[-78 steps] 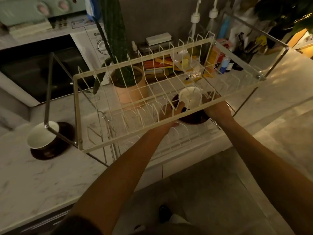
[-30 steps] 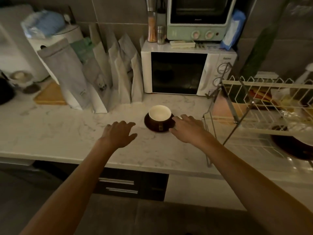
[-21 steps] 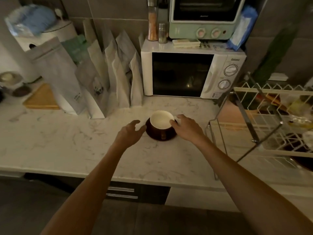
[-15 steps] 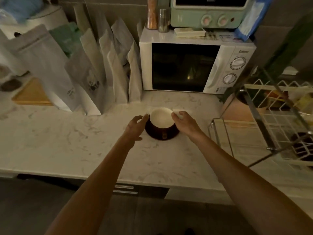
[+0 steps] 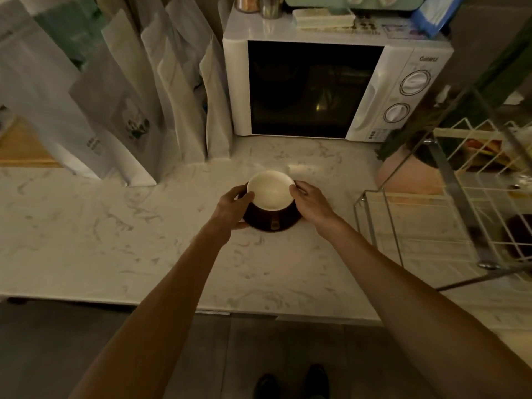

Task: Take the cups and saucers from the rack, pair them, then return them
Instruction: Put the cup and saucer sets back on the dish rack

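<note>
Both hands now close on the paired crockery from either side: the left hand wraps the left flank, thumb on the rim of the cream-lined, dark brown ceramic cup and fingers curled down to the edge of the dark brown round saucer; the right hand cups the right flank, fingertips at the cup's rim. Half a second ago the left hand was only just touching the saucer's side, and a second ago it lay flat on the worktop well apart from the cup. Both forearms reach forward and converge, wrists slightly bent down, palms facing each other.

The cup sits upright on the saucer, which rests on the white marble-patterned worktop, in front of the white microwave oven. Whether the saucer is lifted off the surface cannot be told. To the right stands the white wire dish rack on its metal frame, with another dark saucer on its lower level. Grey and white paper pouches lean against the wall at left.
</note>
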Motion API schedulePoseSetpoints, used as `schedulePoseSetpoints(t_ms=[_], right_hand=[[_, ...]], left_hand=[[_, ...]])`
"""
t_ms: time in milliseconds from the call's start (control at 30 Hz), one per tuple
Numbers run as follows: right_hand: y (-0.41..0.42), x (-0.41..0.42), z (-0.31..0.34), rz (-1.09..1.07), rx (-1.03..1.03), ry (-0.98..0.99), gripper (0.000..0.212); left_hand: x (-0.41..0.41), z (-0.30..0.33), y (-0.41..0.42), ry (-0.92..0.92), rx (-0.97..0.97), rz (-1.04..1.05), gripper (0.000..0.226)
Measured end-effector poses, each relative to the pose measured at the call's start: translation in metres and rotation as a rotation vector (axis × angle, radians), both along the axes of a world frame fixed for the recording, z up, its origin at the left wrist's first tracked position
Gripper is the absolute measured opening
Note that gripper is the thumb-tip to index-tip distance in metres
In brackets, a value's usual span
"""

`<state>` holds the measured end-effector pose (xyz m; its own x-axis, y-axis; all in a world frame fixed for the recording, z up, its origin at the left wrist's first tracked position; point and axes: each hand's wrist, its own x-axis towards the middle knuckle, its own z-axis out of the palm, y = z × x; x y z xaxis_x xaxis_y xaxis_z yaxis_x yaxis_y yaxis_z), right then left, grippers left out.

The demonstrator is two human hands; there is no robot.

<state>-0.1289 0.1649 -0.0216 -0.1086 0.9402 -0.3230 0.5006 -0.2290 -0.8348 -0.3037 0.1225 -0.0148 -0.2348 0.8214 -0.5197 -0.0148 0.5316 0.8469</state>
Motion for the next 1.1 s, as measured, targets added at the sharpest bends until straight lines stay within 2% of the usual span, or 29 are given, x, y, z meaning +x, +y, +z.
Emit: schedulePoseSetpoints(t_ms=[467,1100], right_hand=[[-0.044,0.008,0.010,-0.005,0.027,0.019,0.037],[-0.179,0.057,0.034,-0.043,0.035,0.098,0.036]], left_hand=[[0.003,0.014,-0.039,0.079,0.026,-0.064,0.037],[0.034,0.038,-0.164,0.091,0.045,-0.224,0.040]])
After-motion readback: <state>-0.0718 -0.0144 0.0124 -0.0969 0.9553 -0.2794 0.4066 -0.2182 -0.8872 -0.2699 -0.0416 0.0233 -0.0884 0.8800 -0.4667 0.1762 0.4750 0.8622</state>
